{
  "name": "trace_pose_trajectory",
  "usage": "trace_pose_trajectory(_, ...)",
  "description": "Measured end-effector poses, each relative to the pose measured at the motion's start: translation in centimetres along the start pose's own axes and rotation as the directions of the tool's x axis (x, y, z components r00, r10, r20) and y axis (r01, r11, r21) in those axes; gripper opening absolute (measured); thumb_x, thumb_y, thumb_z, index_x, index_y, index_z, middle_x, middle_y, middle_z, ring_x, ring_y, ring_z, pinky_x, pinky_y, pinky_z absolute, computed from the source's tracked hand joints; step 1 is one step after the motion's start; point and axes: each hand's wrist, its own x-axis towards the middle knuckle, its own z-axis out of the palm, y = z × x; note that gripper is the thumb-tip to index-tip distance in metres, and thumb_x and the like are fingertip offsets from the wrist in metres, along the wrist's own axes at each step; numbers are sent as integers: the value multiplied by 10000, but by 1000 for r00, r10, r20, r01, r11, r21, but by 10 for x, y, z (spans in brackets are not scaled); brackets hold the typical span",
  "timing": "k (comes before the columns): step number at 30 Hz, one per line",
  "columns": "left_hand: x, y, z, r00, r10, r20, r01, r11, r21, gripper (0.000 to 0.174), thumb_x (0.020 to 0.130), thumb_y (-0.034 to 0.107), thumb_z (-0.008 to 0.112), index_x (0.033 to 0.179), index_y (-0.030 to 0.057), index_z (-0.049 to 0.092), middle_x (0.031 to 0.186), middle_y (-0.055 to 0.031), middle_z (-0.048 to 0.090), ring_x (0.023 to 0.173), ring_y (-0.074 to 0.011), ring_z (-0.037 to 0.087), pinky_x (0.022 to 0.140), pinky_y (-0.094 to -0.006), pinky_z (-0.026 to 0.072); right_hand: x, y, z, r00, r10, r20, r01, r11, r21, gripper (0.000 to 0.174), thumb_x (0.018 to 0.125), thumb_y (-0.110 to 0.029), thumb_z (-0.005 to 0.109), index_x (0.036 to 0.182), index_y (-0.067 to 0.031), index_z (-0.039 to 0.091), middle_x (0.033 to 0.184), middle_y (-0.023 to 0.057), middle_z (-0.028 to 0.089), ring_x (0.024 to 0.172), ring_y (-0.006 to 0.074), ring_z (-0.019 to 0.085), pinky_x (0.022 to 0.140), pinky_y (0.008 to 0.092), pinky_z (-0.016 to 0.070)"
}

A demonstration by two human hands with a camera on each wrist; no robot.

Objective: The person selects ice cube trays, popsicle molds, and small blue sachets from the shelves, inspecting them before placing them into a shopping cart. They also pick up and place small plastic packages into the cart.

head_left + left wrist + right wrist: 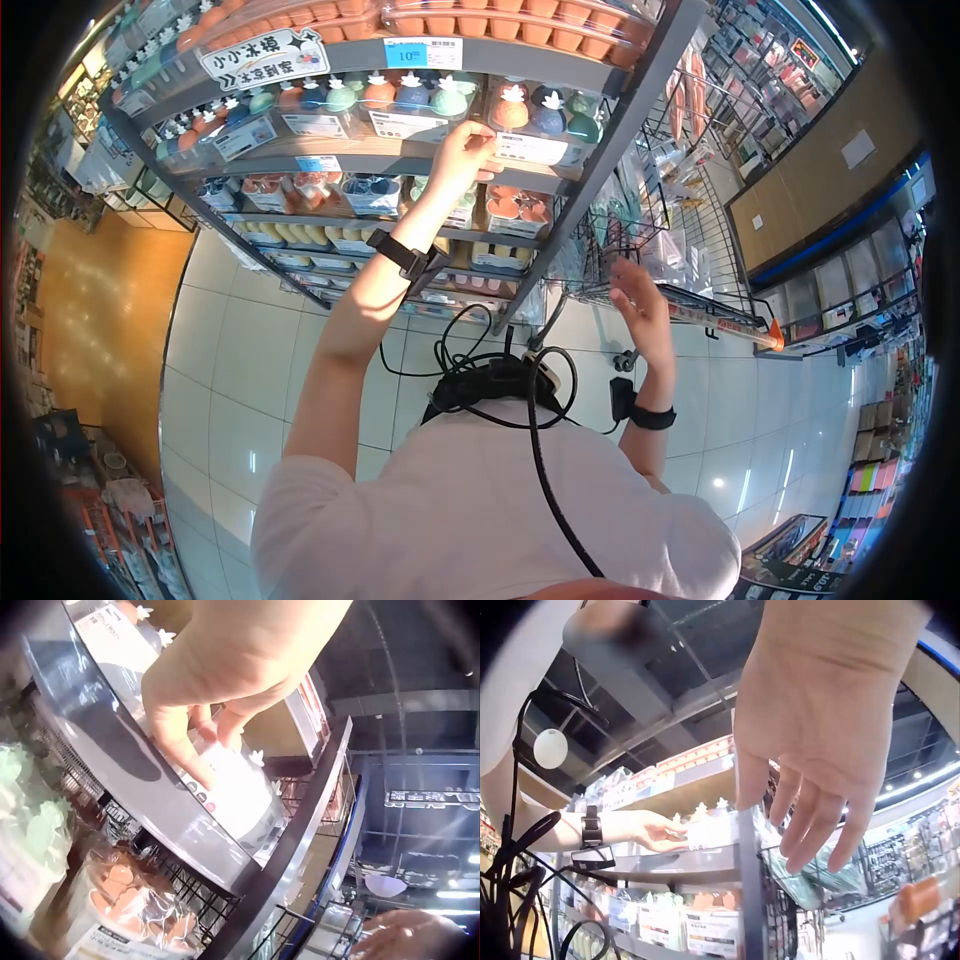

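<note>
My left hand [465,160] reaches to the shelf and pinches the front left corner of a clear pack of ice moulds [530,150]. Its round orange, dark blue and green moulds have white leaf-shaped tops. In the left wrist view, the thumb and bent fingers [196,766] press at the pack's white label [229,784]. The pack sits at the shelf's right end, beside the grey upright. My right hand [643,310] hangs in the air before the wire rack, holding nothing; its fingers [810,825] are loosely extended in the right wrist view.
Similar packs [415,105] line the same shelf to the left. Lower shelves hold other boxed moulds [518,210]. The grey upright [610,150] ends the unit, and a black wire rack [700,190] with bagged goods adjoins it. Black cables [470,345] loop at my waist.
</note>
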Motion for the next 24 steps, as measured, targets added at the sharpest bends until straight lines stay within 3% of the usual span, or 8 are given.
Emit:
trace_pose_trajectory(4,8,-9,1,999,43,-30,-43,999,-18,54,913,101,511,927,49,506,859,-41,570,766,-174,657,597,-231,520,-37,19,-6,987,157,-20,-156,987,28,375,849,-72,593,1207,-23,495,1112,113,593,1002,198,592,898,329,433)
trace_pose_trajectory(8,8,-9,-1,985,124,-117,-130,990,-52,71,917,89,500,946,26,487,869,-72,545,749,-203,653,635,-279,547,-54,20,-8,972,235,2,-235,972,-16,389,846,-77,597,1219,-33,494,1103,130,599,977,200,595,873,324,443)
trace_pose_trajectory(9,9,-7,-1,978,147,-151,-154,987,-40,70,905,75,517,938,20,490,802,-68,555,683,-201,649,593,-299,544,-55,18,-7,972,237,5,-236,971,-26,392,847,-79,598,1221,-34,493,1100,131,601,976,201,595,865,323,446)
trace_pose_trajectory(24,-33,1,-23,983,173,-64,-179,980,-93,80,931,64,458,948,-14,453,853,-100,561,774,-228,659,696,-310,549,-11,3,15,979,61,196,-46,996,-78,415,855,-138,615,1226,-8,481,1105,143,600,1009,222,586,856,325,453)
